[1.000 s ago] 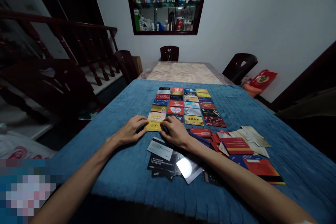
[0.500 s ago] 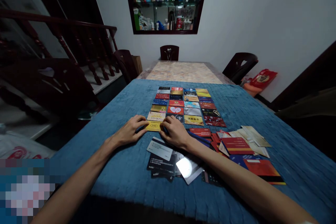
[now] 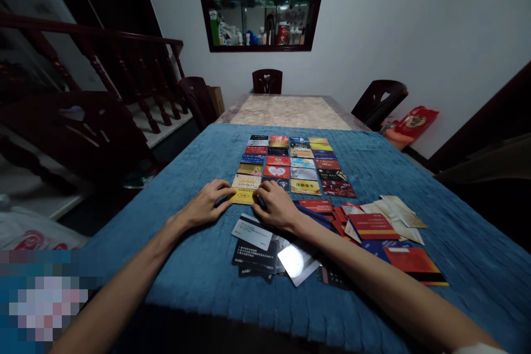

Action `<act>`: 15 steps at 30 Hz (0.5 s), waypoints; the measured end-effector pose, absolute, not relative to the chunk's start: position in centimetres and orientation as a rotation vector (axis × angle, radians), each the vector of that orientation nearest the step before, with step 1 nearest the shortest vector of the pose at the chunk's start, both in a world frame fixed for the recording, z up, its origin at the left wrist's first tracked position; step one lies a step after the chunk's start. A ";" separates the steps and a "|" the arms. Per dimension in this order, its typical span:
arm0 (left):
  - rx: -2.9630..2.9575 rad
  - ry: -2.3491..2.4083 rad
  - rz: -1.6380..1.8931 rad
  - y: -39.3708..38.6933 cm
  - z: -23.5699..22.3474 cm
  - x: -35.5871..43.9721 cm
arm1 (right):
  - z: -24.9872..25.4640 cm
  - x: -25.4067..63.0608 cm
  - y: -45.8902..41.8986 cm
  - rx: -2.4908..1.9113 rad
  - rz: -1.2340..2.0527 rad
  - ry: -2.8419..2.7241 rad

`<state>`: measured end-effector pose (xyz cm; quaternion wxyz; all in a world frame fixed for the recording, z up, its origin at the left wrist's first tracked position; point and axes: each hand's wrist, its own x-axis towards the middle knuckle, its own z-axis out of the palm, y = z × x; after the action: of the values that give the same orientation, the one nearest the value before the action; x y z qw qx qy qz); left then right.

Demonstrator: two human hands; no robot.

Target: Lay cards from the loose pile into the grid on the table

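Head view: left hand (image 3: pixel 205 203) sets parted fingers at the left end of the yellow card (image 3: pixel 244 196); right hand (image 3: pixel 276 207) curls its fingers at the other, any pinch unclear. Between them, equally near, it lies flat on the surface (image 3: pixel 194 265), long axis hand-to-hand.

Your yellow card (image 3: pixel 243 196) lies flat, dark print up, its ends partly hidden, at the near end of the leftmost column. From it, your four-column grid of colorful cards (image 3: pixel 302 173) spans twelve to three o'clock. Overlapping silver and black cards (image 3: pixel 254 255) lie around six; mixed red, blue and gold cards (image 3: pixel 375 227) scatter between three and four.
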<state>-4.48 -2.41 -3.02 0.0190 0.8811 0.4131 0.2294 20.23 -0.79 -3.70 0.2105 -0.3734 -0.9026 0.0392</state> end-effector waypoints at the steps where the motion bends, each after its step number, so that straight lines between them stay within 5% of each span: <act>1: 2.740 1.279 0.721 -2.4 -3.0 -4.5 | -3.7 20.2 -0.8 -1.044 0.104 -2.513; 15: 2.774 1.241 0.875 -3.7 -2.1 -3.4 | -2.7 20.6 -0.4 -1.030 0.109 -2.500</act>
<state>-3.41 -3.65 -2.06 -0.0103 0.8772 0.3923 0.2766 20.60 -0.35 -2.74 0.2162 -0.3717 -0.9020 0.0394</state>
